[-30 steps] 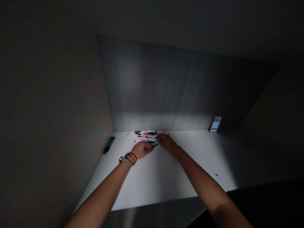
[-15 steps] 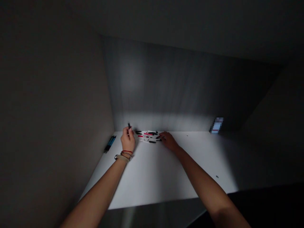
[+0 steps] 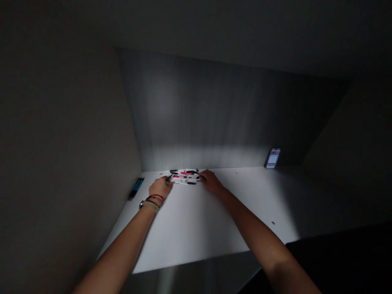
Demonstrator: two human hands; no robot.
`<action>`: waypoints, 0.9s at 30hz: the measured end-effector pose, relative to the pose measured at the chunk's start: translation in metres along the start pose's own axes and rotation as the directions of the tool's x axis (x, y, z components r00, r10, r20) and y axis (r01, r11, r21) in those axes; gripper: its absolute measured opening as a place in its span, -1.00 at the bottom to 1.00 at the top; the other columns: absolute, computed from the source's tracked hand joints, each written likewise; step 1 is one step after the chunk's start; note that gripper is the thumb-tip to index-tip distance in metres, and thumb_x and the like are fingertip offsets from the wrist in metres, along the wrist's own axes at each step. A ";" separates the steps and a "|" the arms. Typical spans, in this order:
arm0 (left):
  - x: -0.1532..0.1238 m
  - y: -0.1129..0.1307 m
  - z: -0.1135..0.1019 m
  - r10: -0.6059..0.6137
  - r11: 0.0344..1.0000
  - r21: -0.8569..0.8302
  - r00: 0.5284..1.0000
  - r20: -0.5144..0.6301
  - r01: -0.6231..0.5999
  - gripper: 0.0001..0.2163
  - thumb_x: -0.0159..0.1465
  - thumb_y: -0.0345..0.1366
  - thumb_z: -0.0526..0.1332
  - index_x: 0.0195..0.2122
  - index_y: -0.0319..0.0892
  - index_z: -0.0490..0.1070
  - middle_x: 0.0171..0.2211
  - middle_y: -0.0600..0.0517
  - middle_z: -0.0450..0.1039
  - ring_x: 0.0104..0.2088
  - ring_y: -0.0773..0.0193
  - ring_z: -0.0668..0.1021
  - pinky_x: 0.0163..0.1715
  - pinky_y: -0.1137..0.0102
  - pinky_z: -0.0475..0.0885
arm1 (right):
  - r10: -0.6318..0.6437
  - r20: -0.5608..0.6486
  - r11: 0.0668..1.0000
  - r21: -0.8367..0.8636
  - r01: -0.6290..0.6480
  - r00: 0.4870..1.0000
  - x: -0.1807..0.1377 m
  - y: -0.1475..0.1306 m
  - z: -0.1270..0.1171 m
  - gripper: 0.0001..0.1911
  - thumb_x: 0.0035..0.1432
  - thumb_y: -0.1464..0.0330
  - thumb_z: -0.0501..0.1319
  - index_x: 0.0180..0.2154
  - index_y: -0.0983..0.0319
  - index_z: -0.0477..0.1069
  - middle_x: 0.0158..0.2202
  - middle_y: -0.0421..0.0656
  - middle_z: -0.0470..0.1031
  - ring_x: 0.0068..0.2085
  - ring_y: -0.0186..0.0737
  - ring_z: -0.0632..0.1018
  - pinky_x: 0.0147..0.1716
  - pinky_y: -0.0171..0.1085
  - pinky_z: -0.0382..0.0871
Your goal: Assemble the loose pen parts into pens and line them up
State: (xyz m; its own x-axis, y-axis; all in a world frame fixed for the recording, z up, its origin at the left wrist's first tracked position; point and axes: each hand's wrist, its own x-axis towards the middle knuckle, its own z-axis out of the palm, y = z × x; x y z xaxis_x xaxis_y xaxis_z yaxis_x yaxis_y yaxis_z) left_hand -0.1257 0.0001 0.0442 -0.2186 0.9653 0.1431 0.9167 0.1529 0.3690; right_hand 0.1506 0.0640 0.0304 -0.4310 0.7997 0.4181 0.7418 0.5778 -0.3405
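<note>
Viewing a heap of pens at the back of the white bench, close to the rear wall. Black and red barrels are mixed with some white parts, lying criss-cross in the one lit patch.

My left hand sits just left of the heap, grip closed around a dark pen whose end pokes toward the heap. My right hand lies at the heap's right end, fingertips touching it; whether that grip pinches anything I cannot tell.

Blue pens lie well apart at the bench's left edge. A small blurred box stands far right.
</note>
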 end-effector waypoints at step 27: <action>-0.017 0.019 0.000 0.421 0.903 -0.118 0.906 0.050 -0.413 -0.84 0.30 -0.22 0.25 -0.17 -0.05 0.61 -0.19 -0.05 0.65 -0.16 0.10 0.62 -0.22 0.38 0.40 | -0.076 0.015 0.894 0.443 0.061 0.997 -0.003 -0.038 0.028 -0.87 0.27 0.43 0.20 -0.27 0.26 0.54 -0.36 -0.15 0.61 -0.33 -0.24 0.59 -0.30 -0.33 0.41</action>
State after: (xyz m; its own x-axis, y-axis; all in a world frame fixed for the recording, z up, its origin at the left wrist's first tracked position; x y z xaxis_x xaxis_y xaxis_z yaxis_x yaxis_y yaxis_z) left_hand -0.1047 -0.0136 0.0490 0.2048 0.9491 0.2391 0.8788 -0.2859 0.3821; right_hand 0.1091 0.0437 0.0185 -0.4939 0.7559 0.4297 0.4093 0.6382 -0.6521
